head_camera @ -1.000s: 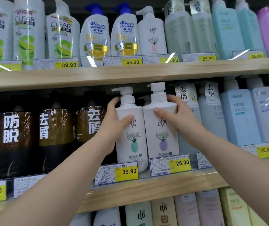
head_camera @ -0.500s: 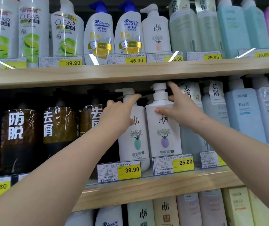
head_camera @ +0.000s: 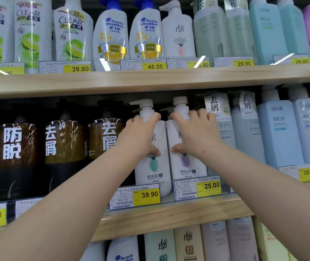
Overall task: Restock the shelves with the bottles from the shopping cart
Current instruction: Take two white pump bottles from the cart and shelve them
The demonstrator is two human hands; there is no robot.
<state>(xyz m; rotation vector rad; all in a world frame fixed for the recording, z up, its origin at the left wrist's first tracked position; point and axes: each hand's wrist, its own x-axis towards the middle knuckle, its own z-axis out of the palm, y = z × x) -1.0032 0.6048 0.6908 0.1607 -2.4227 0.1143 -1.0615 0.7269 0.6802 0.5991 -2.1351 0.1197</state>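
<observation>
My own hands cover a lot here. My left hand blocks most of the upper body and part of the label of the white pump bottle with the green flower, and my right hand does the same to the white pump bottle with the purple flower. There's at least one more pump head poking up between and behind those two, but it's too hidden to say much about it. The price tags clipped to the front edge of the middle shelf hide the bottle bases, and the bottles on the row below are cut off by the frame.

Fingers: my left ones are curled over the shoulder of the green-flower bottle right under its pump, thumb pressed on the front near the flower. My right ones are curled over the shoulder of the purple-flower bottle, thumb low on its front too. It looks like a loose grip on both, though I can't see the fingertips behind.

Both bottles stand upright, touching side by side, at the front edge of the middle shelf, between the dark brown bottles and the pale ones.
</observation>
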